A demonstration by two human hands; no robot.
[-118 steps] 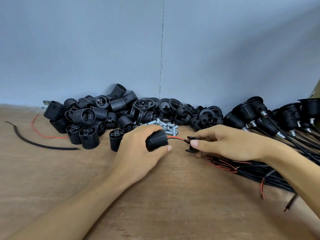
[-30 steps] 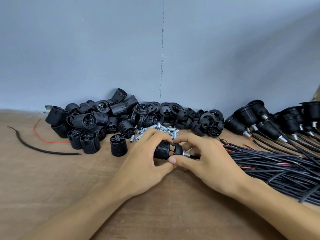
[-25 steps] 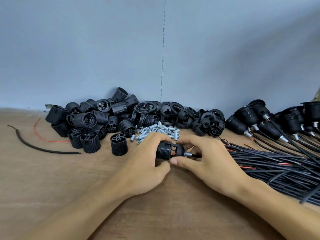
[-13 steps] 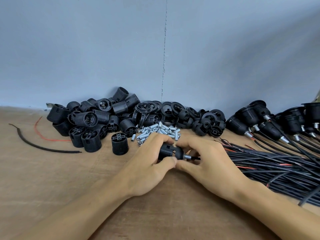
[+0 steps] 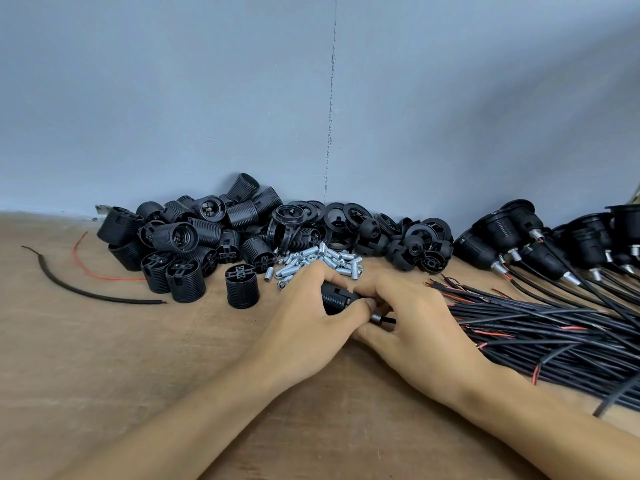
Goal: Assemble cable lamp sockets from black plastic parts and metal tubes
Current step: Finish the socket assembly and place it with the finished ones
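Both hands (image 5: 349, 317) grip one black socket (image 5: 335, 296).

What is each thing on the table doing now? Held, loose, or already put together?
Ribbed black plastic socket, gripped by left hand and right hand.
Silver metal tube on that socket, sticking out under the right hand.
Heap of ribbed black socket bodies, loose, unassembled.
Lone black socket body, standing upright.
Silver threaded tubes, loose pile.
Black plastic caps and rings, loose heap.
Black sockets with cables, assembled, lying down.
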